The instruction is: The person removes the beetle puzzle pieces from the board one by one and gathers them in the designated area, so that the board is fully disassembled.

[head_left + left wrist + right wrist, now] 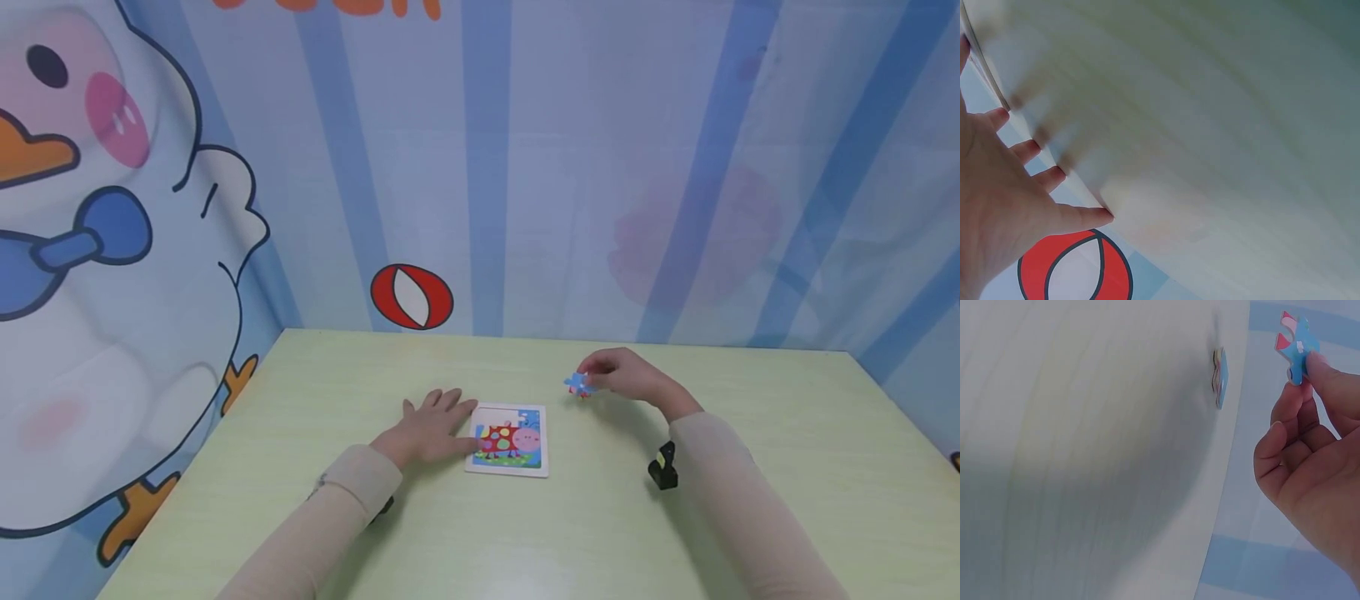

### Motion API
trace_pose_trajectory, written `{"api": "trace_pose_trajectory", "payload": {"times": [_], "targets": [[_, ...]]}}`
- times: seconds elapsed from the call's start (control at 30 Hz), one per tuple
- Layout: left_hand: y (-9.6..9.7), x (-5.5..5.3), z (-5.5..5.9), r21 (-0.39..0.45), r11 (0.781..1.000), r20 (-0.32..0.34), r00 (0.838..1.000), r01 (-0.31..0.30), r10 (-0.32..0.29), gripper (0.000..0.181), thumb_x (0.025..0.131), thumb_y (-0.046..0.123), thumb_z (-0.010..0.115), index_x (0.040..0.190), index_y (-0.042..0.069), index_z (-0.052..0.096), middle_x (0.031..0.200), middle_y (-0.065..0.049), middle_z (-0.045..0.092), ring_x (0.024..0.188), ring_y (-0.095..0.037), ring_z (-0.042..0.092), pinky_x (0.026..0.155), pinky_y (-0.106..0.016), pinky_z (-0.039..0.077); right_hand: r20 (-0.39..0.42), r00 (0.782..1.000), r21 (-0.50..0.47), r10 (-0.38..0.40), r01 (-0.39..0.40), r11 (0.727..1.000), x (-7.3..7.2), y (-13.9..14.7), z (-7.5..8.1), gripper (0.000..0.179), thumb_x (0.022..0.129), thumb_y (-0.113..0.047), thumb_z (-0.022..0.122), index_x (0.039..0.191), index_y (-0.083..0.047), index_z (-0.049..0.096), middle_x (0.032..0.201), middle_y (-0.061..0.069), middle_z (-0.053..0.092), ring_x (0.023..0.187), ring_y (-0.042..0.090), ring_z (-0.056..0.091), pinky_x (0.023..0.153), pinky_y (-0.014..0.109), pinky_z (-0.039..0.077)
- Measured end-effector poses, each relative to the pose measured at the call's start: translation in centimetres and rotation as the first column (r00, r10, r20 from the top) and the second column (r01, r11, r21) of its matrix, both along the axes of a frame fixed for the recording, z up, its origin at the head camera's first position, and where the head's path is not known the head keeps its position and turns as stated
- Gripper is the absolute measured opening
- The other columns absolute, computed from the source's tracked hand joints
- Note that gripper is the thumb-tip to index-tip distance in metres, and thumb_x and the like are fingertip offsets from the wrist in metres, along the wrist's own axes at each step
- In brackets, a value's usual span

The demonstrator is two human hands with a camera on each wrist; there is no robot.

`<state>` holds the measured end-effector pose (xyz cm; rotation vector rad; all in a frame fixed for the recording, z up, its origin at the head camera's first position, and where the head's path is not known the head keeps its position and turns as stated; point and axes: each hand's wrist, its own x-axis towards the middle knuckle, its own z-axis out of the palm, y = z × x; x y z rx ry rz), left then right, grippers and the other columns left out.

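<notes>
A small framed jigsaw puzzle point(543, 433) with a red spotted ladybird picture lies flat on the table. White backing shows along its upper left. My left hand point(433, 427) rests at its left edge, fingers spread, with the thumb and a fingertip touching the frame. In the left wrist view the same hand point(1016, 187) has its fingertips down on the surface. Up and to the right of the puzzle, my right hand point(618, 373) pinches a blue jigsaw piece point(1300, 347) with red and pink parts between thumb and fingers, above the table. Another jigsaw piece point(1220, 378) lies on the table beneath.
The pale yellow-green table point(600, 533) ends at a printed blue-striped backdrop point(555, 167). A big cartoon duck point(135, 333) is printed at left. Black wrist gear point(663, 468) sits under my right forearm.
</notes>
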<state>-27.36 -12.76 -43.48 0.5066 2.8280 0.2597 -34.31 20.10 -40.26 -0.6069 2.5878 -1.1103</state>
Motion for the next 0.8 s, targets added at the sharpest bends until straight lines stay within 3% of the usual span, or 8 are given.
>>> {"api": "trace_pose_trajectory", "payload": {"times": [0.3, 0.8], "targets": [[-0.1, -0.2, -0.3, 0.007, 1.000, -0.009, 1.000, 0.001, -0.001, 0.076, 0.089, 0.059, 0.054, 0.152, 0.022, 0.032, 0.159, -0.010, 0.023, 0.145, -0.039, 0.016, 0.105, -0.074, 0.013, -0.032, 0.999, 0.020, -0.045, 0.045, 0.999, 0.0, 2.7, 0.2, 0.023, 0.095, -0.009, 0.057, 0.114, 0.003, 0.063, 0.102, 0.013, 0.065, 0.081, 0.016, 0.052, 0.069, 0.030, 0.046], [-0.1, -0.2, -0.3, 0.002, 1.000, -0.010, 1.000, 0.005, -0.005, 0.075, 0.089, 0.060, 0.052, 0.151, 0.022, 0.032, 0.158, -0.009, 0.024, 0.145, -0.038, 0.016, 0.105, -0.074, 0.014, 0.009, 0.992, 0.065, -0.127, 0.126, 0.990, -0.5, 4.9, -0.7, 0.025, 0.095, -0.011, 0.056, 0.115, 0.003, 0.063, 0.096, 0.010, 0.059, 0.082, 0.020, 0.048, 0.069, 0.030, 0.042]]}}
